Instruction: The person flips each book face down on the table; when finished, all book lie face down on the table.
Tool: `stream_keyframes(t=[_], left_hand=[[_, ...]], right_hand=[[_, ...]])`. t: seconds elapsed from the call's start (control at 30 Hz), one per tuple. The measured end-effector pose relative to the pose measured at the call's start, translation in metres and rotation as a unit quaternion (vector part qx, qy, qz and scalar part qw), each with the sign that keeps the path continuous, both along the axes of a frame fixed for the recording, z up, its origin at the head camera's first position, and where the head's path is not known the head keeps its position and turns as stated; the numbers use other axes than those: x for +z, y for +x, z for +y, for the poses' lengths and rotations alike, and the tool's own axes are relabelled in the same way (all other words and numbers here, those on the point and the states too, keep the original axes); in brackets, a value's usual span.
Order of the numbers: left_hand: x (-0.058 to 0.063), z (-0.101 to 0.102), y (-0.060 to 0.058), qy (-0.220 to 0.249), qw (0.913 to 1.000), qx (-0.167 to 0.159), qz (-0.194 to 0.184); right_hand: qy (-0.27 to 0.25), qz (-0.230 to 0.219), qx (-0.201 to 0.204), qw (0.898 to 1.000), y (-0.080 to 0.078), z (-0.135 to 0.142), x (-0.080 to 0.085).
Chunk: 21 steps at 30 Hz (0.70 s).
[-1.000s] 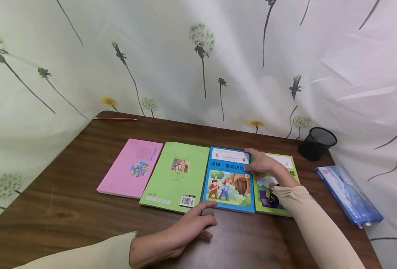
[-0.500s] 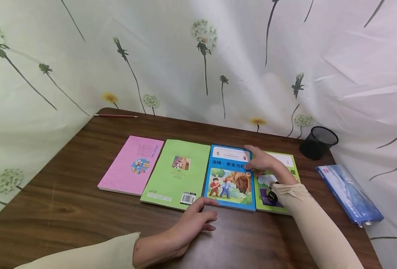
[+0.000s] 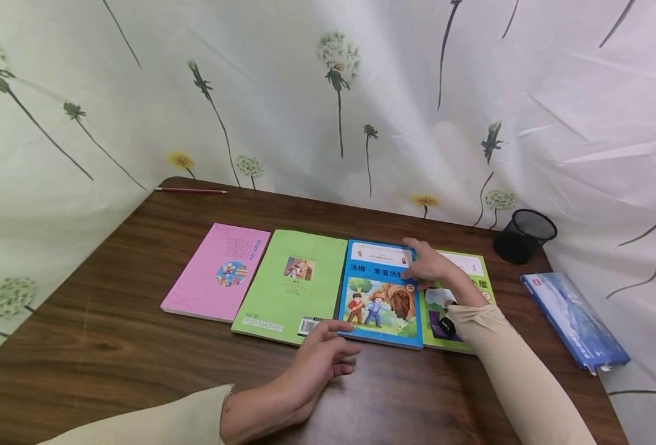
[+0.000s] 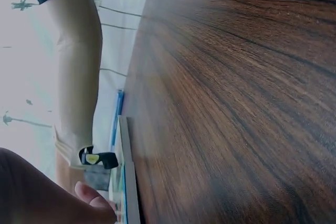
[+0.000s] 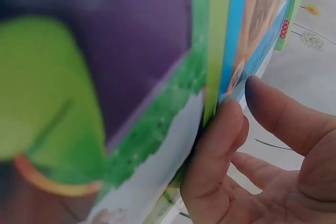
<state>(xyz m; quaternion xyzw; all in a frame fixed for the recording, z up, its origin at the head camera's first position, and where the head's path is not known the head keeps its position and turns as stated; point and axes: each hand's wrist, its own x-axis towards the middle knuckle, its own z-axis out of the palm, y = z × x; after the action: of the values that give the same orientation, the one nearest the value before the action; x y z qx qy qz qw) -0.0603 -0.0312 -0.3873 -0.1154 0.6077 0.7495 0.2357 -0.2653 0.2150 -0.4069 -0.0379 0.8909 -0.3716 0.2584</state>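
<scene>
A blue picture book (image 3: 380, 293) lies flat, with two cartoon children on its cover. My right hand (image 3: 436, 269) reaches over a light green book (image 3: 445, 315) on its right, thumb and forefinger at the blue book's right edge. Close up in the right wrist view, the fingers (image 5: 215, 156) rest against the border between these two books. My left hand (image 3: 319, 364) lies by the blue book's lower left corner, its forefinger over the near edge and the other fingers loosely bent. To the left are a green book (image 3: 294, 284) with a barcode and a pink book (image 3: 219, 272).
A black mesh pen cup (image 3: 525, 235) stands at the back right of the brown table (image 3: 139, 364). Nearer on that side lies a blue box-like item (image 3: 575, 321). A red pencil (image 3: 191, 190) lies along the far left edge, before a curtain (image 3: 283, 93) with dandelions.
My left hand has shifted slightly, its forefinger moving a little left and up onto the blue book's near edge. The right hand stays nearly in place; the books keep their row.
</scene>
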Motion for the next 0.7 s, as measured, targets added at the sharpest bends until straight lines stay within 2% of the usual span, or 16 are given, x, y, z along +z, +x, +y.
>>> stream_keyframes(t=[0.13, 0.43, 0.7], left_hand=[[0.0, -0.002, -0.002, 0.007, 0.9999, 0.007, -0.005], [0.006, -0.007, -0.007, 0.021, 0.9984, 0.027, -0.045], [0.011, -0.008, -0.01, 0.039, 0.9973, 0.038, -0.05]], right_hand=[[0.0, 0.0, -0.006, 1.0, 0.001, -0.001, 0.0], [0.0, 0.0, -0.007, 1.0, 0.002, -0.003, -0.004], [-0.001, 0.008, -0.012, 1.0, 0.003, -0.001, -0.001]])
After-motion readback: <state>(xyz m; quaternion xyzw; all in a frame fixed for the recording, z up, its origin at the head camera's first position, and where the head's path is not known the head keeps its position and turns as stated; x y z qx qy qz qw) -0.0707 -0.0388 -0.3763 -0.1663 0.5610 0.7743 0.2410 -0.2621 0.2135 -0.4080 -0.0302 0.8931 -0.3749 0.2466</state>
